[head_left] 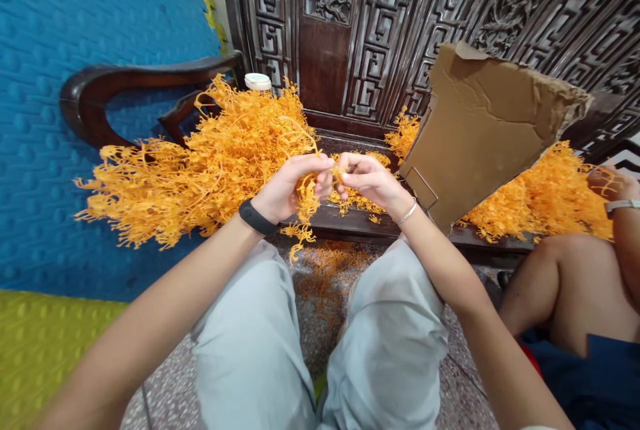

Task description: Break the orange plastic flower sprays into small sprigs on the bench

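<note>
My left hand [303, 180] is closed around an orange plastic sprig [307, 200] whose curly branches dangle below the fingers. Thumb to fingertips, my right hand [367, 180] pinches a small orange piece [339, 171] right beside the left fingertips. Whether that piece is still joined to the sprig I cannot tell. Just left of my hands lies a large heap of similar orange sprigs [225, 157], spilling over the bench edge. Small loose orange bits [367, 200] are scattered on the dark wooden bench [350, 221] behind and under my hands.
A bent cardboard sheet [480, 130] stands on the bench at right, with another orange heap [540, 193] behind it. Another person's hand [610, 180] holds orange strands there. A white-lidded container [258, 82] stands behind the left heap. Orange scraps [333, 270] litter the floor.
</note>
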`<state>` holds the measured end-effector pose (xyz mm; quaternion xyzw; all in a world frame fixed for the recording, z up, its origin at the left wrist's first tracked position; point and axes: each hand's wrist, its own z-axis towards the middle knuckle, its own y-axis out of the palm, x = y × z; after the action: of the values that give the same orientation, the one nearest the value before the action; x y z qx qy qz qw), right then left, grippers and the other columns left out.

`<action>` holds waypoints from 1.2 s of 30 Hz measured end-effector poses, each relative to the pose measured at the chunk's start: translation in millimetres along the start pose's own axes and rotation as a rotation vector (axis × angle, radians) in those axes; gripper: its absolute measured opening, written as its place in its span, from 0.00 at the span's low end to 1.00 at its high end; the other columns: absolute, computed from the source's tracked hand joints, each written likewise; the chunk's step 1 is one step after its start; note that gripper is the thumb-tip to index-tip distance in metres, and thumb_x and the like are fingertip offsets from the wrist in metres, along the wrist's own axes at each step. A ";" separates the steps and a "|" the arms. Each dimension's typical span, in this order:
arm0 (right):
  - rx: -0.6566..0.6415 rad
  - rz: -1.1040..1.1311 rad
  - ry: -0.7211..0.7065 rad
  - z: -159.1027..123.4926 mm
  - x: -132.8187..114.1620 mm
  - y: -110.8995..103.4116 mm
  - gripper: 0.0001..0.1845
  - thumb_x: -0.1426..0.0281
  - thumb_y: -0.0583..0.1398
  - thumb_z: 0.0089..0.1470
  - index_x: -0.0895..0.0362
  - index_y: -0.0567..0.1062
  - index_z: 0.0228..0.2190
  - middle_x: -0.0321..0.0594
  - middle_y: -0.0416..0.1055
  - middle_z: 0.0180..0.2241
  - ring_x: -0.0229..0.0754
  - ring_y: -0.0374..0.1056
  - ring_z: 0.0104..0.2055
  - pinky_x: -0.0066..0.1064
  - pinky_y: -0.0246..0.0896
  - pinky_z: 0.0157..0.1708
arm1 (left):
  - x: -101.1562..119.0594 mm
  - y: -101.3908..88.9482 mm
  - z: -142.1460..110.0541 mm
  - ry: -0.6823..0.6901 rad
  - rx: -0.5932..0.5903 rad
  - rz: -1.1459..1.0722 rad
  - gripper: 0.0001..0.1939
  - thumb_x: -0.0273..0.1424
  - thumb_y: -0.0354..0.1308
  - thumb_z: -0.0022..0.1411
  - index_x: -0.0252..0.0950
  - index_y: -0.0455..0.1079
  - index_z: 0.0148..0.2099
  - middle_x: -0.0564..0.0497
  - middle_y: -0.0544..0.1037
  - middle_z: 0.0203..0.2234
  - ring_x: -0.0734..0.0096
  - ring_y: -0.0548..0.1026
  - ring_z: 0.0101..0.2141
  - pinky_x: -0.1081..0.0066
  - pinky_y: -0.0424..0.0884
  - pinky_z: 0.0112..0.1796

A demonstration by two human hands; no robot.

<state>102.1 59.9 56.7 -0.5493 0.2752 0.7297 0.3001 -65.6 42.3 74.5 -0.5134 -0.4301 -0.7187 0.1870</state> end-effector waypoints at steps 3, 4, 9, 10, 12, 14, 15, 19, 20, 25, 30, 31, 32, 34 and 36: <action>0.007 0.061 -0.043 2.5 1.7 5.8 0.16 0.64 0.65 0.44 0.59 0.64 0.25 0.32 0.66 0.21 0.30 0.63 0.23 0.22 0.60 0.24 | 2.8 0.1 1.5 -0.036 0.062 -0.073 0.18 0.30 0.56 0.50 0.33 0.56 0.14 0.57 0.57 0.07 0.84 0.57 0.10 0.79 0.55 0.14; 0.008 0.085 -0.055 3.4 2.0 7.3 0.17 0.64 0.65 0.44 0.59 0.63 0.24 0.32 0.65 0.21 0.29 0.63 0.23 0.22 0.59 0.23 | 3.4 0.3 2.1 -0.046 0.082 -0.100 0.18 0.30 0.54 0.51 0.33 0.55 0.13 0.57 0.56 0.07 0.84 0.57 0.09 0.79 0.54 0.14; -0.003 0.155 -0.065 6.0 3.3 11.3 0.19 0.64 0.66 0.42 0.59 0.62 0.22 0.31 0.63 0.20 0.29 0.61 0.22 0.22 0.57 0.22 | 3.2 2.5 3.6 -0.068 0.114 -0.201 0.20 0.31 0.50 0.54 0.34 0.52 0.13 0.57 0.54 0.06 0.83 0.55 0.08 0.79 0.51 0.11; -0.001 0.161 -0.065 6.5 4.1 12.0 0.19 0.64 0.67 0.42 0.59 0.62 0.22 0.31 0.62 0.20 0.29 0.61 0.22 0.22 0.56 0.21 | 2.8 2.8 3.4 -0.071 0.113 -0.211 0.20 0.31 0.50 0.55 0.34 0.52 0.13 0.57 0.53 0.06 0.83 0.54 0.08 0.79 0.50 0.11; -0.013 0.164 -0.074 7.8 5.9 13.1 0.20 0.64 0.67 0.40 0.58 0.61 0.21 0.31 0.61 0.21 0.29 0.60 0.23 0.22 0.55 0.21 | 2.5 2.7 2.6 -0.076 0.111 -0.224 0.21 0.31 0.50 0.56 0.35 0.50 0.13 0.57 0.52 0.05 0.83 0.53 0.07 0.79 0.48 0.11; -0.027 0.165 -0.121 9.2 6.1 13.2 0.21 0.62 0.67 0.41 0.57 0.60 0.21 0.31 0.59 0.21 0.29 0.57 0.22 0.24 0.55 0.21 | 3.5 1.6 0.9 -0.057 0.105 -0.255 0.22 0.31 0.49 0.57 0.35 0.48 0.13 0.58 0.50 0.06 0.84 0.51 0.07 0.78 0.48 0.11; -0.016 0.158 -0.161 9.6 4.8 12.2 0.21 0.60 0.66 0.42 0.57 0.59 0.21 0.31 0.57 0.20 0.30 0.56 0.21 0.25 0.56 0.22 | 4.4 0.6 -0.3 -0.033 0.098 -0.282 0.23 0.32 0.47 0.58 0.36 0.47 0.14 0.58 0.49 0.06 0.84 0.50 0.07 0.78 0.47 0.11; 0.208 0.036 -0.335 7.4 -7.0 -2.4 0.21 0.54 0.61 0.46 0.55 0.57 0.23 0.33 0.57 0.23 0.33 0.57 0.26 0.28 0.61 0.29 | 9.0 -3.9 -5.4 0.082 0.053 -0.357 0.23 0.32 0.42 0.62 0.36 0.45 0.15 0.58 0.45 0.07 0.83 0.48 0.08 0.77 0.46 0.11; 0.283 -0.005 -0.348 6.5 -9.5 -8.7 0.20 0.54 0.61 0.46 0.54 0.58 0.24 0.33 0.58 0.24 0.34 0.59 0.28 0.29 0.62 0.31 | 9.6 -4.8 -6.3 0.091 0.045 -0.346 0.23 0.33 0.42 0.62 0.36 0.45 0.15 0.58 0.46 0.07 0.82 0.49 0.08 0.77 0.47 0.11; 0.581 0.027 -0.213 7.3 1.5 -48.2 0.13 0.63 0.63 0.46 0.54 0.63 0.27 0.32 0.62 0.26 0.30 0.61 0.28 0.24 0.62 0.34 | 6.3 -8.4 -4.9 0.092 -0.018 -0.248 0.18 0.34 0.49 0.56 0.35 0.55 0.17 0.56 0.56 0.10 0.80 0.59 0.12 0.76 0.54 0.15; 0.877 -0.021 -0.046 12.8 31.7 -83.9 0.10 0.69 0.62 0.44 0.57 0.66 0.28 0.31 0.65 0.23 0.28 0.61 0.23 0.21 0.58 0.26 | -2.4 -10.9 1.3 0.074 0.040 -0.180 0.10 0.34 0.54 0.50 0.34 0.63 0.21 0.54 0.63 0.15 0.77 0.65 0.17 0.74 0.61 0.18; 0.933 -0.093 -0.036 13.4 37.0 -89.8 0.09 0.69 0.62 0.44 0.57 0.66 0.28 0.31 0.66 0.23 0.29 0.61 0.23 0.21 0.57 0.25 | -4.2 -11.3 2.3 0.063 0.056 -0.166 0.09 0.34 0.55 0.49 0.34 0.64 0.22 0.54 0.64 0.16 0.76 0.67 0.18 0.74 0.62 0.20; 0.982 -0.171 -0.022 14.0 42.1 -95.3 0.09 0.70 0.62 0.44 0.57 0.66 0.28 0.31 0.66 0.22 0.29 0.61 0.22 0.21 0.56 0.24 | -5.8 -11.7 3.3 0.056 0.070 -0.155 0.08 0.34 0.55 0.49 0.34 0.65 0.23 0.53 0.66 0.17 0.75 0.68 0.19 0.73 0.64 0.21; 1.053 -0.330 0.039 14.6 52.2 -105.8 0.07 0.70 0.60 0.44 0.58 0.67 0.28 0.31 0.65 0.22 0.30 0.60 0.21 0.22 0.55 0.23 | -8.4 -13.0 4.8 0.050 0.087 -0.145 0.07 0.33 0.56 0.48 0.33 0.68 0.26 0.52 0.69 0.20 0.72 0.71 0.23 0.71 0.67 0.25; 1.085 -0.492 0.129 14.8 61.8 -115.1 0.06 0.71 0.58 0.45 0.59 0.68 0.30 0.31 0.65 0.22 0.30 0.60 0.21 0.23 0.56 0.23 | -10.2 -14.4 6.0 0.050 0.090 -0.148 0.08 0.33 0.55 0.49 0.33 0.70 0.29 0.50 0.72 0.23 0.70 0.73 0.27 0.70 0.69 0.30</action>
<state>164.6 156.0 -7.7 -0.4083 0.4911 0.3593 0.6805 -68.2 53.4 59.8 -0.4532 -0.4940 -0.7230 0.1667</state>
